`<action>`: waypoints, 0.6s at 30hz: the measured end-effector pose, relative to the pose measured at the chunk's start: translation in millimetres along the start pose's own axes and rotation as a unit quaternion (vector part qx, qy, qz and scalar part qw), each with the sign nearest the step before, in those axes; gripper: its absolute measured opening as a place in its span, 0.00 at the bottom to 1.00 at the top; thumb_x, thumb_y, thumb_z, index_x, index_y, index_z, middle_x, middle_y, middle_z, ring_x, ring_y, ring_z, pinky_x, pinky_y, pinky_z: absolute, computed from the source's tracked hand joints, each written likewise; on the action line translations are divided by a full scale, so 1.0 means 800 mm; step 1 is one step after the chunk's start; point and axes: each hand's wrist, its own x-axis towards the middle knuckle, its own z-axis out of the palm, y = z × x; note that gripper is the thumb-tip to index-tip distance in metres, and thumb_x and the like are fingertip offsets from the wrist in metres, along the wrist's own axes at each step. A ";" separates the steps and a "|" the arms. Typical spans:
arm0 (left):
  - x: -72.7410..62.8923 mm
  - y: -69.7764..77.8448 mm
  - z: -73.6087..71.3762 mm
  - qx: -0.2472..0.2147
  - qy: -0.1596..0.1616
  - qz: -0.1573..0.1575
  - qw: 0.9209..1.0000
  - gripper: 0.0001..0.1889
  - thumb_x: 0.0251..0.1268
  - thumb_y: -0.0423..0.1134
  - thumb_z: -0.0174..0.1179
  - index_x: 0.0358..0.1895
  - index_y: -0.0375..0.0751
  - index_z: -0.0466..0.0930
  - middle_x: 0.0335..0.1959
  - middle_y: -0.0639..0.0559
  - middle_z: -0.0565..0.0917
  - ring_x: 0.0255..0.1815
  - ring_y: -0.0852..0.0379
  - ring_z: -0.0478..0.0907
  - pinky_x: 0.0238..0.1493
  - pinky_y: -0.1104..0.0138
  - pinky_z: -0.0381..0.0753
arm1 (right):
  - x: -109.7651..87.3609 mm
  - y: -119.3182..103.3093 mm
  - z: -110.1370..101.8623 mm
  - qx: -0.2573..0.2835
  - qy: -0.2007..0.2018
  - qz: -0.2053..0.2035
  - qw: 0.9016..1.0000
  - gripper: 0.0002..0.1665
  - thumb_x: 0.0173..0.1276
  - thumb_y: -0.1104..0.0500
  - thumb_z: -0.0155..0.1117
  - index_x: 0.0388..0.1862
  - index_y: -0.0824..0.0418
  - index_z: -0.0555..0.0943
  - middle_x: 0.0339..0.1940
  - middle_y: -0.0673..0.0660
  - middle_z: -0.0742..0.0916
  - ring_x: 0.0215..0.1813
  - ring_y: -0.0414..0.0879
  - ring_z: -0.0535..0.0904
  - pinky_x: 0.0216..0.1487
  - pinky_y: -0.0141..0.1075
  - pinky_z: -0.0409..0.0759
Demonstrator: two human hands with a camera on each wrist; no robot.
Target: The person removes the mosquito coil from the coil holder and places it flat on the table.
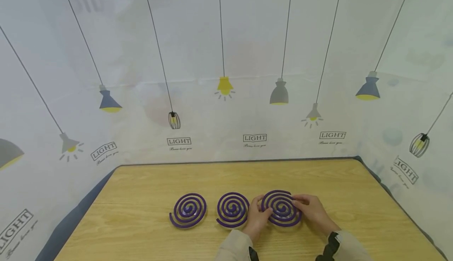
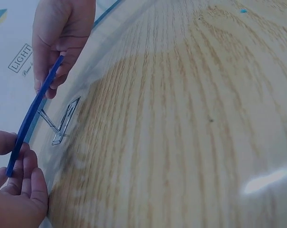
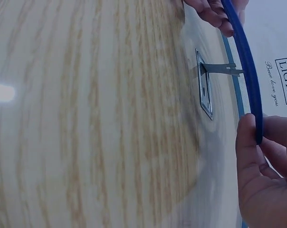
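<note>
A purple mosquito coil [image 1: 282, 207] is held level between both hands at the right of the row. My left hand [image 1: 257, 218] pinches its left edge, thumb on top and fingers beneath. On the opposite edge, my right hand [image 1: 314, 210] pinches the rim between thumb and fingers. Edge-on in the wrist views, the coil looks like a thin blue bar [image 2: 31, 114]. Under it, a small metal coil stand [image 3: 224, 69] rests on the table, its upright strip rising to the coil's underside. Whether the tip is seated in the coil I cannot tell.
Two more purple coils lie to the left, a middle one [image 1: 233, 209] close beside my left hand and a far left one [image 1: 189, 208]. The wooden table [image 1: 148, 182] ends at a wall covering [image 1: 212, 115] printed with lamps, which encloses its back and sides.
</note>
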 end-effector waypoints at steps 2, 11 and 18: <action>0.000 0.000 -0.001 0.000 0.001 -0.002 1.000 0.26 0.51 0.27 0.58 0.56 0.33 0.65 0.33 0.46 0.73 0.30 0.59 0.72 0.29 0.70 0.74 | -0.001 0.000 0.000 0.003 0.001 -0.001 1.000 0.14 0.60 0.67 0.56 0.44 0.75 0.76 0.38 0.65 0.83 0.40 0.52 0.78 0.41 0.37 0.77; 0.001 0.001 -0.002 -0.001 -0.008 0.024 1.000 0.24 0.51 0.27 0.58 0.55 0.33 0.66 0.30 0.47 0.74 0.29 0.59 0.73 0.30 0.71 0.74 | 0.003 0.000 -0.002 -0.001 0.011 -0.023 1.000 0.13 0.60 0.67 0.56 0.43 0.75 0.77 0.36 0.64 0.83 0.37 0.47 0.79 0.35 0.30 0.77; 0.002 0.005 -0.007 0.009 -0.016 0.038 0.999 0.25 0.53 0.28 0.58 0.56 0.32 0.65 0.31 0.47 0.74 0.30 0.59 0.73 0.30 0.69 0.75 | 0.000 -0.009 -0.004 0.029 0.001 -0.023 0.999 0.15 0.61 0.68 0.55 0.46 0.75 0.75 0.37 0.66 0.83 0.37 0.49 0.79 0.33 0.31 0.79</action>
